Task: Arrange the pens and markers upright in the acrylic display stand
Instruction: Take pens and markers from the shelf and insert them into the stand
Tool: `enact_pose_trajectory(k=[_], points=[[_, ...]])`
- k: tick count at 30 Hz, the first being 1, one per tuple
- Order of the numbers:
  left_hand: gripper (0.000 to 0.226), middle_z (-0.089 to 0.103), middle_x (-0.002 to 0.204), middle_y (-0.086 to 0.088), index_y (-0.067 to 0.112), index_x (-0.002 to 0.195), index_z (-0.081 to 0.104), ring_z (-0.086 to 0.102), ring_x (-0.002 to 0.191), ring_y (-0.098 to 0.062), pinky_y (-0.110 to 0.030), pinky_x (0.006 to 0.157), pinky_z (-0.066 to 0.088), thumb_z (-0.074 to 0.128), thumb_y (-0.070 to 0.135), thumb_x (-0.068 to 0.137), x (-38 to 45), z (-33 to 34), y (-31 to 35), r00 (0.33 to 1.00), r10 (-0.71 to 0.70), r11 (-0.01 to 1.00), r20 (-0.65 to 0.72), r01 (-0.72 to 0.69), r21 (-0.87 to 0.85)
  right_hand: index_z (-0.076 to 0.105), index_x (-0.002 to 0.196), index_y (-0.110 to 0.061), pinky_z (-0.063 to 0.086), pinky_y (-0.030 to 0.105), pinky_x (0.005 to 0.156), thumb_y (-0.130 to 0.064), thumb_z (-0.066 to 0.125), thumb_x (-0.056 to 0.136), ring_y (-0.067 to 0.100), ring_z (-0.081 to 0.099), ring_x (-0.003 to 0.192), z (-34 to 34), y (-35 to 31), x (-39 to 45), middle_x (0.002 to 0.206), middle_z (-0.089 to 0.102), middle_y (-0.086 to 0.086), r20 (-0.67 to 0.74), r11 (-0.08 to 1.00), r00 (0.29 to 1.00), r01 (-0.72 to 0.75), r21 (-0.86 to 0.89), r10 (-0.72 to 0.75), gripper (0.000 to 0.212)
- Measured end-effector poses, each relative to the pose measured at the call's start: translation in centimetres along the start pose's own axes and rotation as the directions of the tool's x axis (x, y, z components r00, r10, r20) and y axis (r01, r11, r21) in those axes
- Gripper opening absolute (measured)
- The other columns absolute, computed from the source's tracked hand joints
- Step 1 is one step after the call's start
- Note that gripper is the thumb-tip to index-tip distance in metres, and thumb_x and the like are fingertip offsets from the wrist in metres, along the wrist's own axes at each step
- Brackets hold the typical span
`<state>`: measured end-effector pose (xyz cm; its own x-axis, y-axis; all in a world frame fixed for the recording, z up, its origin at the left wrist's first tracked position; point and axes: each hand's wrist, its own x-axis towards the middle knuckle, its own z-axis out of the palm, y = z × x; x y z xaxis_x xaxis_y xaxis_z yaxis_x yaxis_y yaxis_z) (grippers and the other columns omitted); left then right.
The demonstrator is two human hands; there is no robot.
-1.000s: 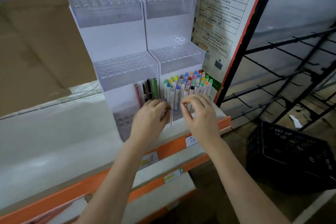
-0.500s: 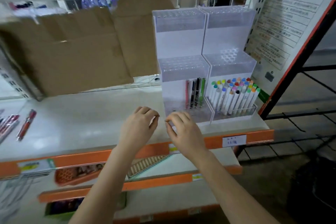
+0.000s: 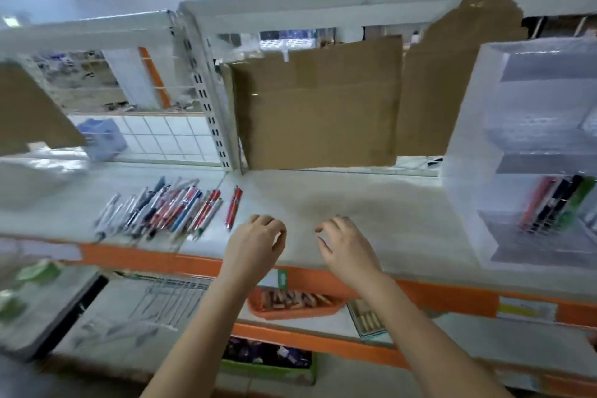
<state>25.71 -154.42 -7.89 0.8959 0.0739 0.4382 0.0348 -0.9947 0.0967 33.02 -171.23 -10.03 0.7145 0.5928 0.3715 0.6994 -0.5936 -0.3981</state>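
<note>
White shop shelf [image 3: 355, 203] with an orange front edge, both hands empty above it.
Left hand [image 3: 255, 244] and right hand [image 3: 347, 245] hover near the front edge, fingers loosely curled, holding nothing. Loose pens [image 3: 168, 207] lie flat in a heap at 9 o'clock from the hands, one red pen [image 3: 233, 207] just beside the heap. At 3 o'clock the acrylic stand [image 3: 523, 152] sits on the shelf, a few pens upright in its lowest tier. Cardboard [image 3: 319, 110] leans at 12 o'clock.
</note>
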Motion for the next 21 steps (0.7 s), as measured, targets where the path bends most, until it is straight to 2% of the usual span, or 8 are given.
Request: enact_pose_trajectory(k=[3, 5, 7, 9, 12, 17, 19, 21], points=[[0.011, 0.067, 0.073, 0.0, 0.018, 0.073, 0.071, 0.065, 0.069, -0.024, -0.027, 0.048, 0.049, 0.078, 0.012, 0.068, -1.2, -0.6, -4.2, 0.996, -0.077, 0.997, 0.041, 0.076, 0.026, 0.062, 0.108, -0.005, 0.03, 0.022, 0.09, -0.014, 0.052, 0.092, 0.027, 0.049, 0.111, 2.0, -2.8, 2.3, 0.11, 0.058, 0.01, 0.065, 1.0, 0.998, 0.027, 0.007, -0.027, 0.021], [0.006, 0.068, 0.086, -0.001, 0.017, 0.085, 0.071, 0.065, 0.082, -0.023, -0.031, 0.057, 0.05, 0.069, 0.016, 0.08, -1.6, -0.8, -6.4, 0.988, -0.138, 0.99, 0.065, 0.137, 0.021, 0.058, 0.116, -0.007, 0.029, 0.021, 0.092, -0.017, 0.047, 0.095, 0.023, 0.046, 0.116, 3.3, -4.3, 3.8, 0.118, 0.054, 0.007, 0.121, 0.998, 0.991, 0.06, 0.022, -0.063, 0.025], [0.016, 0.066, 0.102, 0.002, 0.02, 0.1, 0.068, 0.06, 0.096, -0.018, -0.029, 0.069, 0.049, 0.056, 0.023, 0.091, -1.7, -0.7, -8.3, 0.979, -0.181, 0.983, 0.094, 0.177, 0.05, 0.055, 0.118, -0.012, 0.032, 0.021, 0.088, -0.021, 0.044, 0.096, 0.018, 0.046, 0.116, 4.5, -5.4, 5.3, 0.121, 0.051, 0.001, 0.167, 0.998, 0.985, 0.032, 0.052, -0.04, 0.026], [0.021, 0.065, 0.109, 0.003, 0.021, 0.106, 0.067, 0.058, 0.101, -0.016, -0.025, 0.073, 0.047, 0.051, 0.025, 0.093, -1.6, -0.3, -10.1, 0.973, -0.211, 0.977, 0.094, 0.207, 0.054, 0.054, 0.118, -0.015, 0.034, 0.023, 0.083, -0.024, 0.044, 0.096, 0.016, 0.048, 0.112, 5.9, -6.2, 6.9, 0.121, 0.049, -0.001, 0.189, 0.997, 0.982, 0.013, 0.075, -0.027, 0.025], [0.023, 0.063, 0.116, 0.004, 0.023, 0.111, 0.064, 0.057, 0.106, -0.017, -0.031, 0.076, 0.053, 0.049, 0.026, 0.094, -1.0, 0.2, -12.2, 0.948, -0.287, 0.957, 0.136, 0.278, 0.08, 0.053, 0.118, -0.016, 0.038, 0.025, 0.084, -0.026, 0.042, 0.097, 0.015, 0.048, 0.11, 7.8, -7.4, 9.4, 0.12, 0.05, -0.002, 0.236, 0.995, 0.969, 0.05, 0.084, -0.068, 0.025], [0.025, 0.061, 0.117, 0.002, 0.023, 0.113, 0.063, 0.055, 0.107, -0.017, -0.028, 0.074, 0.048, 0.046, 0.025, 0.095, 1.0, 0.0, -15.3, 0.899, -0.397, 0.916, 0.183, 0.376, 0.139, 0.056, 0.114, -0.015, 0.046, 0.03, 0.083, -0.026, 0.045, 0.096, 0.018, 0.052, 0.103, 11.1, -10.0, 13.8, 0.115, 0.055, 0.003, 0.275, 0.992, 0.955, 0.086, 0.094, -0.109, 0.024], [0.022, 0.062, 0.114, 0.003, 0.021, 0.108, 0.064, 0.057, 0.104, -0.017, -0.027, 0.075, 0.049, 0.047, 0.023, 0.094, 1.6, -0.1, -16.7, 0.888, -0.426, 0.903, 0.174, 0.405, 0.144, 0.056, 0.111, -0.014, 0.044, 0.028, 0.079, -0.026, 0.046, 0.096, 0.018, 0.053, 0.1, 12.3, -10.8, 15.2, 0.111, 0.056, 0.003, 0.268, 0.99, 0.956, 0.1, 0.096, -0.123, 0.022], [0.022, 0.063, 0.11, 0.002, 0.015, 0.104, 0.065, 0.059, 0.096, -0.016, -0.026, 0.073, 0.05, 0.047, 0.021, 0.094, 2.0, -0.1, -18.0, 0.846, -0.5, 0.866, 0.188, 0.484, 0.125, 0.056, 0.108, -0.013, 0.044, 0.025, 0.078, -0.027, 0.044, 0.097, 0.018, 0.054, 0.099, 13.4, -11.4, 16.4, 0.108, 0.057, 0.004, 0.264, 0.99, 0.955, 0.128, 0.054, -0.138, 0.022]])
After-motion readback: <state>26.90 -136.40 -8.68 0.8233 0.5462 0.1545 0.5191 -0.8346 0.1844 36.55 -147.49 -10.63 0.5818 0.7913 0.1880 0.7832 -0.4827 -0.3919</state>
